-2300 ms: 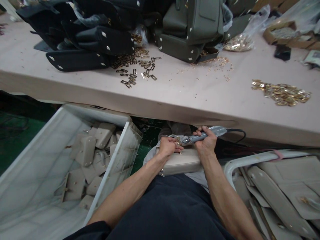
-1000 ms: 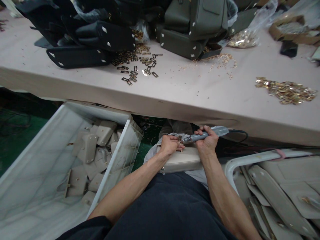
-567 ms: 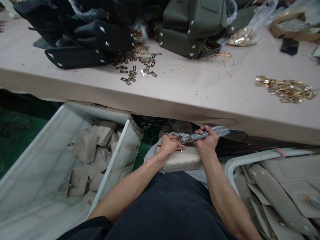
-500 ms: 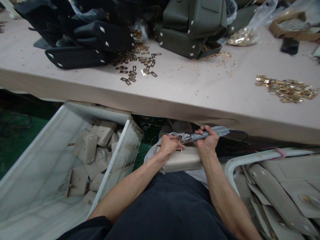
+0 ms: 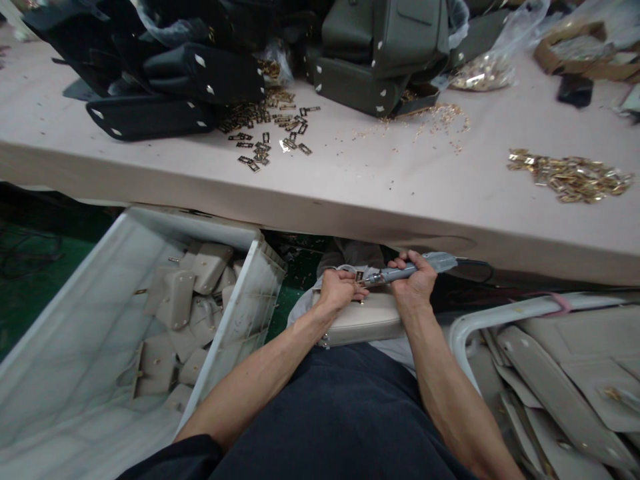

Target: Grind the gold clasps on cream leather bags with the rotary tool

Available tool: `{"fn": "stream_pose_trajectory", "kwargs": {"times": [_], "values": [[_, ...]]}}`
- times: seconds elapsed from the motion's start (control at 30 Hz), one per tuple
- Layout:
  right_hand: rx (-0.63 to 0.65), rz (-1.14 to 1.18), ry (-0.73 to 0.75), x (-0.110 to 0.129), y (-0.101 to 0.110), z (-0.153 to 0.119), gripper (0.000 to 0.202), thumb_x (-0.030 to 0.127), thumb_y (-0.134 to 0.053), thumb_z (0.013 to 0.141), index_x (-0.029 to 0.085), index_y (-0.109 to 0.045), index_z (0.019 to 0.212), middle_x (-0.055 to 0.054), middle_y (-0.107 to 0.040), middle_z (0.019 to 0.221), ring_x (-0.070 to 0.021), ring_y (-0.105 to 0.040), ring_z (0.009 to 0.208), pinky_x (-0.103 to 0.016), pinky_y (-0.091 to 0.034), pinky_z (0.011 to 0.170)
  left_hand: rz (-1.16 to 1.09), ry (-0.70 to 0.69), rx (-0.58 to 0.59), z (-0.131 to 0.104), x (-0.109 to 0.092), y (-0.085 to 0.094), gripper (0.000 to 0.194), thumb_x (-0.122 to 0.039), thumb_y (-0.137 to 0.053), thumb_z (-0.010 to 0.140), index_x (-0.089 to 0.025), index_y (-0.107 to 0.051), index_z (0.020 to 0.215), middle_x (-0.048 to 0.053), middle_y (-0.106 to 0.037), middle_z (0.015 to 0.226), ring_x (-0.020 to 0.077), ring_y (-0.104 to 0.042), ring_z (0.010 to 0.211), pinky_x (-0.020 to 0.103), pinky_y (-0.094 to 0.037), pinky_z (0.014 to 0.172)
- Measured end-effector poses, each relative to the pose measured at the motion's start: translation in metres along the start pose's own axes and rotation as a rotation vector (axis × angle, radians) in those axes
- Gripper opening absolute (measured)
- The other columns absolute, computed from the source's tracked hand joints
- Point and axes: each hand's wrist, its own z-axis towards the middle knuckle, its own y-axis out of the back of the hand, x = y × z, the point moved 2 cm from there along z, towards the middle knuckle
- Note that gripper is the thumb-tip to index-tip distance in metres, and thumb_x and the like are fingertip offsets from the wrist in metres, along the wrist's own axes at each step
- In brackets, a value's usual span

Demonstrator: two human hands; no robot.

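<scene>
At lower centre of the frame, the right hand [image 5: 415, 283] is gripping one corded screwdriver [image 5: 403, 272], its long axis running left-right and its tip pointing left toward one beige bag [image 5: 367, 321], whose near flap edge the left hand's [image 5: 337, 291] narrowly spaced fingers are touching.

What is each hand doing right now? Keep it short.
Left hand: fingers at the metal fitting on the beige bag; exact grip can't be told.
Right hand: closed around the grey power screwdriver.
</scene>
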Motion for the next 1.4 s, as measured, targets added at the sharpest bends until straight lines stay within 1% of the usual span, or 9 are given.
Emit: {"fn": "stream_pose_trajectory", "kwargs": {"times": [0.23,0.4,0.7,0.87,1.0,1.17,1.3,1.4], "values": [[-0.019,-0.001,0.005,0.001,0.000,0.000,0.010,0.011,-0.059,0.076,0.018,-0.052,0.073,0.003,-0.054,0.068,-0.0078,-0.044,0.050,-0.024,-0.050,0.050,0.008,-0.001,-0.008,0.000,0.000,0.000,0.022,0.010,-0.075,0.067,-0.003,-0.070,0.085,0.019,-0.078,0.081,0.0232,-0.077,0.061,0.026,-0.063,0.056],[-0.029,0.003,0.000,0.000,0.000,0.000,0.010,0.011,-0.059,0.076,0.018,-0.052,0.075,0.003,-0.054,0.068,-0.0080,-0.044,0.050,-0.025,-0.050,0.051,0.025,-0.006,-0.009,-0.001,-0.001,-0.001,0.018,0.009,-0.074,0.070,-0.003,-0.071,0.083,0.018,-0.078,0.081,0.0237,-0.077,0.063,0.026,-0.063,0.055],[-0.026,-0.029,-0.008,0.001,-0.001,-0.001,0.010,0.012,-0.061,0.073,0.018,-0.053,0.074,0.003,-0.054,0.068,-0.0074,-0.043,0.049,-0.023,-0.049,0.050,0.029,-0.009,-0.007,0.000,0.000,-0.001,0.020,0.000,-0.083,0.071,-0.004,-0.071,0.087,0.018,-0.077,0.084,0.0249,-0.078,0.065,0.027,-0.064,0.057],[-0.007,-0.038,0.002,0.000,0.001,-0.001,0.011,0.014,-0.062,0.072,0.019,-0.052,0.074,0.003,-0.054,0.068,-0.0071,-0.044,0.049,-0.023,-0.050,0.050,0.043,-0.015,0.007,0.001,0.001,0.000,0.017,0.004,-0.075,0.073,-0.004,-0.071,0.087,0.018,-0.078,0.084,0.0238,-0.078,0.066,0.026,-0.064,0.057],[0.026,-0.052,0.014,0.001,0.000,-0.001,0.016,0.015,-0.066,0.069,0.019,-0.051,0.074,0.004,-0.054,0.067,-0.0071,-0.045,0.049,-0.023,-0.050,0.050,0.066,-0.009,0.010,0.001,0.003,-0.001,0.019,0.007,-0.070,0.072,-0.004,-0.071,0.089,0.018,-0.078,0.081,0.0242,-0.078,0.067,0.027,-0.064,0.059],[0.087,-0.090,0.062,0.004,-0.005,-0.007,0.017,0.018,-0.068,0.068,0.020,-0.052,0.075,0.003,-0.056,0.068,-0.0072,-0.045,0.049,-0.022,-0.049,0.049,0.116,0.000,0.000,0.001,0.003,-0.002,0.022,0.006,-0.072,0.072,-0.004,-0.070,0.091,0.017,-0.078,0.079,0.0242,-0.077,0.064,0.029,-0.064,0.059],[0.190,-0.121,0.092,0.008,-0.013,-0.014,0.018,0.018,-0.071,0.068,0.020,-0.055,0.077,0.004,-0.057,0.066,-0.0081,-0.046,0.048,-0.023,-0.048,0.048,0.154,0.007,0.026,-0.001,0.002,-0.003,0.027,0.007,-0.073,0.069,-0.003,-0.071,0.093,0.018,-0.078,0.081,0.0252,-0.078,0.064,0.029,-0.064,0.057],[0.273,-0.145,0.098,0.010,-0.019,-0.018,0.019,0.018,-0.072,0.068,0.020,-0.056,0.078,0.003,-0.057,0.066,-0.0085,-0.047,0.048,-0.024,-0.047,0.048,0.165,0.006,0.035,0.000,0.002,-0.002,0.025,0.008,-0.074,0.068,-0.004,-0.071,0.090,0.017,-0.078,0.079,0.0251,-0.077,0.062,0.028,-0.063,0.055]]}}
